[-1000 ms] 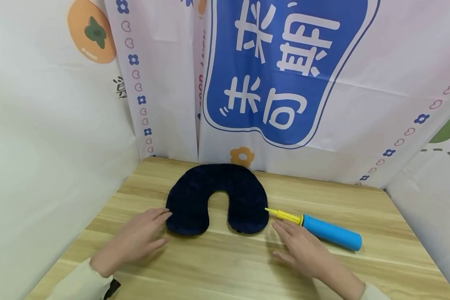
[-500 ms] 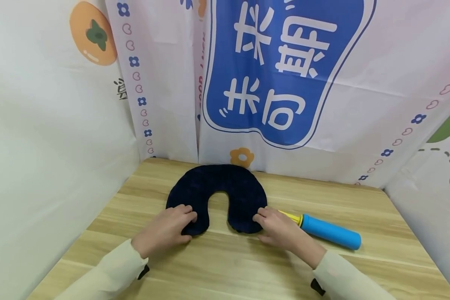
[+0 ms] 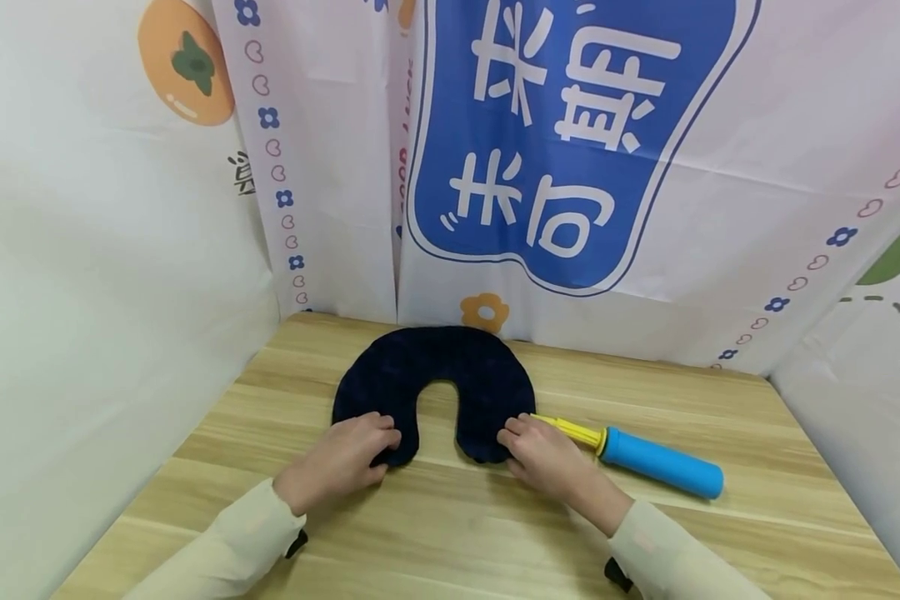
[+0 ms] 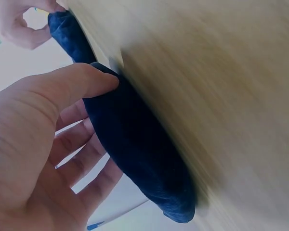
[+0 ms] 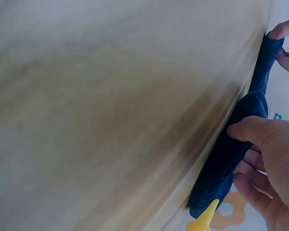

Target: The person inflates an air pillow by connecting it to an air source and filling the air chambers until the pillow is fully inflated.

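Note:
A dark navy U-shaped neck pillow (image 3: pixel 438 354) lies flat on the wood-grain table, its two ends pointing at me. My left hand (image 3: pixel 345 458) grips the left end, with the thumb against the near edge and the fingers over the top. On the right end, my right hand (image 3: pixel 551 458) holds on in the same way. Both wrist views show the thumb pressed to the pillow's edge and the fingers on its other side. To the right lies a hand pump with a blue barrel (image 3: pixel 663 462) and a yellow nozzle (image 3: pixel 570 429), close beside my right hand.
The wooden table (image 3: pixel 435 533) ends at a back curtain (image 3: pixel 345 208) printed with blue and white lettering, right behind the pillow. White cloth walls (image 3: pixel 105 292) stand on the left and right sides.
Both hands have moved inward from beside the pillow onto its two ends and now grip them. The pillow and the pump stay where they were.

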A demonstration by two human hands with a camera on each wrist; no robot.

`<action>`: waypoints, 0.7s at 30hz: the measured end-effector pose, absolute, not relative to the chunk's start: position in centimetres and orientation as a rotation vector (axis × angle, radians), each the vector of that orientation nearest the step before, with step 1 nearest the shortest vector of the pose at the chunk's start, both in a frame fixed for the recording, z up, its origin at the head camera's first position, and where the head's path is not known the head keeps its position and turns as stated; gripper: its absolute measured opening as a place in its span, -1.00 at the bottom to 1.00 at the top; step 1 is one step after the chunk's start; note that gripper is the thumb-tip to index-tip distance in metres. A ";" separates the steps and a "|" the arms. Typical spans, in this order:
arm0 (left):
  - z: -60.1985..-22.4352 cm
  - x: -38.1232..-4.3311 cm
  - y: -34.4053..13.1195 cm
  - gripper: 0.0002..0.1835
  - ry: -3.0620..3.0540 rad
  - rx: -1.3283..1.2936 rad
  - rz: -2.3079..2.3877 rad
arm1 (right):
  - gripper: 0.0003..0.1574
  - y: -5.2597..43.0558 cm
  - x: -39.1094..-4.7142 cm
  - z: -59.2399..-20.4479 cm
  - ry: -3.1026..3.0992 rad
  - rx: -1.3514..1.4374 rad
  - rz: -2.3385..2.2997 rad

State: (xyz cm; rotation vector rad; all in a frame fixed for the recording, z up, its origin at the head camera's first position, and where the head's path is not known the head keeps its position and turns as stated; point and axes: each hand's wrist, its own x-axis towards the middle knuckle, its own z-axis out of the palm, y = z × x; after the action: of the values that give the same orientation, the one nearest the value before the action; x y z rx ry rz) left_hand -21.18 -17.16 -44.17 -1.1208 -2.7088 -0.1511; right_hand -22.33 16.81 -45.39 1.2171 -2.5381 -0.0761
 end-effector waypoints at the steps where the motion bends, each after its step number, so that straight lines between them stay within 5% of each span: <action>1: -44.2 -21.2 -17.2 -0.78 -2.707 -1.117 -0.150 | -0.83 16.8 -22.3 -45.3 -2.545 1.215 -0.075; 21: -43.3 -22.8 -22.4 -0.66 -2.655 -1.011 -0.100 | -0.78 11.8 -17.8 -44.2 -2.425 1.323 -0.012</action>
State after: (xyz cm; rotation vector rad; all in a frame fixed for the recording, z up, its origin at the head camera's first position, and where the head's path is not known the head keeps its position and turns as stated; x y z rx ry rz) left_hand -22.80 -22.38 -43.29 -1.0107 -2.6555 -0.0998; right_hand -17.84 11.81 -44.19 1.3235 -2.4254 -0.0120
